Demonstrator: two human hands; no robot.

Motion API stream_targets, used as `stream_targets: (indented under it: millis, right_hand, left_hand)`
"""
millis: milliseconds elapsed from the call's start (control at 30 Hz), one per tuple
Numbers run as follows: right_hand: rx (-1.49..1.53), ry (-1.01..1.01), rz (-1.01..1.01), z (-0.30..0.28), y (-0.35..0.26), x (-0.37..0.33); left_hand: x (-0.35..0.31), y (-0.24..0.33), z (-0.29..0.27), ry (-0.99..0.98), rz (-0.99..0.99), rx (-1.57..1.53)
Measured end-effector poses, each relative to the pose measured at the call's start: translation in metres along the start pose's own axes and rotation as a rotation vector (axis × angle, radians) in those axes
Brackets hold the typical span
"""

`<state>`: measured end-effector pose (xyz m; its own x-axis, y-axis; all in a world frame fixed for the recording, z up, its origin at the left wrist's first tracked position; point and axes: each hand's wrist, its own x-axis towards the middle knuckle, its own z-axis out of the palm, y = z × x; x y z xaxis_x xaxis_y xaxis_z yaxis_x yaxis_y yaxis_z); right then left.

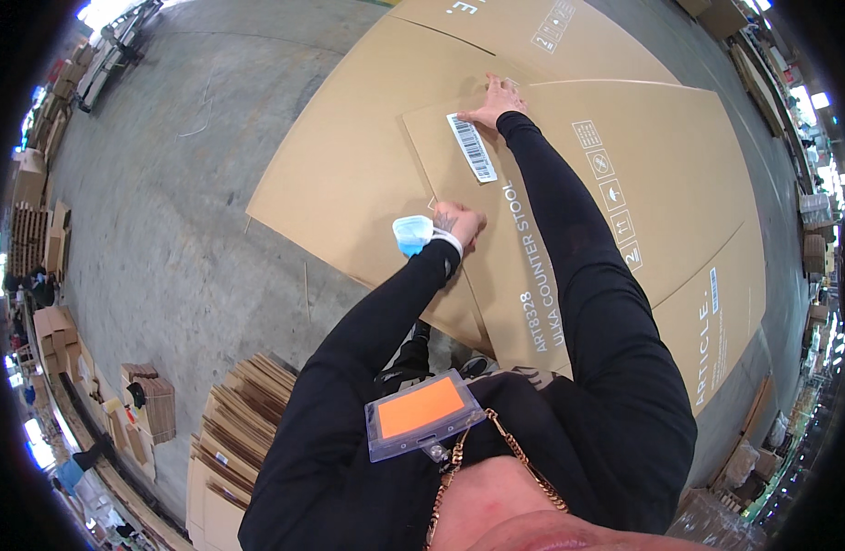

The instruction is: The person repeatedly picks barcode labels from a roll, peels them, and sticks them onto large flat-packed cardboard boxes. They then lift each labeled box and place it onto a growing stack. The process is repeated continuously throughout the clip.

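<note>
A brown cardboard sheet [670, 165] lies flat in front of the person, on top of a larger lower sheet [340, 165] of the same colour. Its straight left edge runs away from the person, leaning a little to the left at the far end. Part of the near side is hidden by the body and the right arm, so I cannot tell which way its long axis lies.

A narrow white label [473, 149] with a black barcode sits on the top sheet, just inside that left edge. The label's long axis runs roughly along the edge: the far end points up and left, the near end down and right, toward the person. A column of white printed symbols [611, 195] runs much the same way farther right.

The right hand [498, 103] rests by the far end of the label, its fingers spread and the thumb reaching out to the left. The left hand [462, 223] is curled over the left edge area, nearer the body (whether it pinches anything, I cannot tell). A pale blue face mask [412, 235] hangs at the left wrist. Well apart, at lower left, stands a stack of flattened cardboard [248, 404] on the grey floor [193, 230].
</note>
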<state>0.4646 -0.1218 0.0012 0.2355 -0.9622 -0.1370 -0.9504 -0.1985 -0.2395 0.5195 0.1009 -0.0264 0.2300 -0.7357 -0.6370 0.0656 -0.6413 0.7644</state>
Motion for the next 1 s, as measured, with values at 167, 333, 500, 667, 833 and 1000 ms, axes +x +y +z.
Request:
stream_targets:
  millis: [167, 333, 500, 667, 833, 1000]
  right_hand:
    - [-0.131, 0.129, -0.247, 0.008, -0.011, -0.011]
    - [-0.216, 0.109, -0.457, 0.040, -0.010, -0.040]
    - [-0.247, 0.124, -0.493, 0.057, 0.014, -0.116]
    - [-0.243, -0.086, -0.632, 0.067, 0.067, -0.302]
    - [0.279, -0.135, -0.572, 0.047, 0.132, -0.474]
    - [0.468, 0.254, 0.271, 0.044, 0.186, -0.588]
  left_hand:
    - [-0.040, -0.038, -0.012, -0.080, 0.035, -0.017]
    - [-0.067, -0.054, -0.015, -0.191, 0.046, -0.096]
    - [-0.084, -0.056, -0.020, -0.251, 0.014, -0.115]
    - [-0.088, -0.076, -0.047, -0.222, 0.033, -0.210]
    - [-0.098, -0.107, -0.037, -0.259, -0.033, -0.043]
    - [-0.116, -0.142, -0.001, -0.629, -0.034, 0.242]
